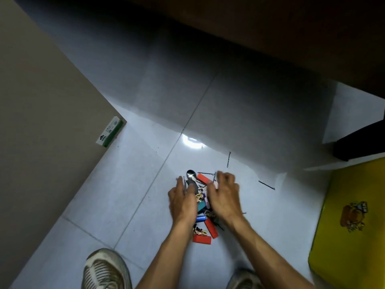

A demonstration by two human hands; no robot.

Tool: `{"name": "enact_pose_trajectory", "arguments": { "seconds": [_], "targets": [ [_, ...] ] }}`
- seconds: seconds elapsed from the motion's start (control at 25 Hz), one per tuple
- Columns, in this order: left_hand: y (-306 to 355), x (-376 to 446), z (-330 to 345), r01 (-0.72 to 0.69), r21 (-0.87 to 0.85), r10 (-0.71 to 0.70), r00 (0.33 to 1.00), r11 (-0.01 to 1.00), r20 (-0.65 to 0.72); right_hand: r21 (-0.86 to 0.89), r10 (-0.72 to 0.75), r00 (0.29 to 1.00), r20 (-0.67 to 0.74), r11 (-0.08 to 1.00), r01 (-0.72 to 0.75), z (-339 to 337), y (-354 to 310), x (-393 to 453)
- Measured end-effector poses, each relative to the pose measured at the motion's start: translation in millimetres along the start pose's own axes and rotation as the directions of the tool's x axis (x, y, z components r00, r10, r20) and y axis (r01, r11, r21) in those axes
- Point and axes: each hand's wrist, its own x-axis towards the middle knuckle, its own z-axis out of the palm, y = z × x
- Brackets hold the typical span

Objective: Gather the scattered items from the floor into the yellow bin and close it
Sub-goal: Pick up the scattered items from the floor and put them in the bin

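Observation:
A heap of small items lies on the pale tiled floor: a metal spoon [191, 176], red blocks [201, 239], a blue cylinder [200, 218] and hair clips. My left hand [183, 202] presses against the heap's left side and my right hand [224, 196] against its right side, fingers spread, cupping the pile between them. Two black hairpins lie apart from the heap, one further back [229, 159] and one to the right [266, 185]. The yellow bin [352, 224] stands at the right edge, its printed top showing.
A beige wall or panel runs along the left, with a green and white box [110, 132] at its foot. Dark furniture [358, 142] stands at the back and right. My two shoes [105, 270] are planted near the bottom edge.

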Motion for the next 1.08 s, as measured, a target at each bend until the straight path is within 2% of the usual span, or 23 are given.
{"name": "enact_pose_trajectory", "arguments": {
  "seconds": [0.08, 0.2, 0.32, 0.4, 0.56, 0.68, 0.76, 0.84, 0.88, 0.96, 1.08],
  "targets": [
    [5.1, -0.8, 15.0, 0.05, -0.157, -0.041, 0.998, 0.986, 0.057, 0.109, -0.031, 0.999, 0.027, 0.994, 0.028, 24.2, -18.0, -12.0],
    [1.8, 4.2, 23.3, 0.076, -0.243, -0.066, 0.997, 0.967, 0.05, 0.434, 0.068, 0.998, 0.017, 0.898, -0.069, 28.1, -23.8, -13.1],
    [-2.8, 3.5, 25.7, 0.065, -0.384, -0.029, 0.995, 0.921, 0.1, 0.754, 0.181, 0.98, 0.079, 0.633, -0.178, 26.1, -28.4, -11.5],
    [-3.9, -2.5, 29.3, 0.079, -0.476, -0.024, 0.992, 0.876, 0.121, 0.859, 0.176, 0.981, 0.078, 0.488, -0.156, 24.9, -30.8, -14.0],
    [10.0, -27.9, 31.7, 0.005, -0.575, 0.098, 0.984, 0.818, 0.148, 0.932, 0.154, 0.988, -0.029, 0.361, -0.029, -2.3, -36.2, -29.4],
    [36.3, -58.5, 38.6, -0.017, -0.585, 0.165, 0.966, 0.811, 0.201, 0.927, 0.141, 0.979, -0.146, 0.366, 0.085, -44.2, -40.9, -47.9],
    [50.4, -83.0, 42.2, -0.1, -0.546, 0.254, 0.943, 0.832, 0.214, 0.919, 0.141, 0.966, -0.214, 0.364, 0.151, -71.9, -46.9, -62.8],
    [76.6, -135.7, 56.6, -0.21, -0.485, 0.379, 0.881, 0.849, 0.283, 0.886, 0.165, 0.92, -0.356, 0.374, 0.276, -121.8, -33.4, -92.8],
    [81.0, -141.3, 60.2, -0.25, -0.467, 0.405, 0.874, 0.848, 0.267, 0.876, 0.156, 0.914, -0.374, 0.382, 0.294, -130.5, -34.4, -96.8],
    [93.2, -169.5, 84.3, -0.319, -0.447, 0.483, 0.814, 0.836, 0.322, 0.841, 0.221, 0.853, -0.472, 0.404, 0.361, -163.2, -16.6, -113.9],
    [108.5, -241.3, 149.3, -0.352, -0.389, 0.52, 0.668, 0.851, 0.533, 0.778, 0.394, 0.678, -0.62, 0.418, 0.469, -234.4, 41.7, -151.1]
  ]
}}
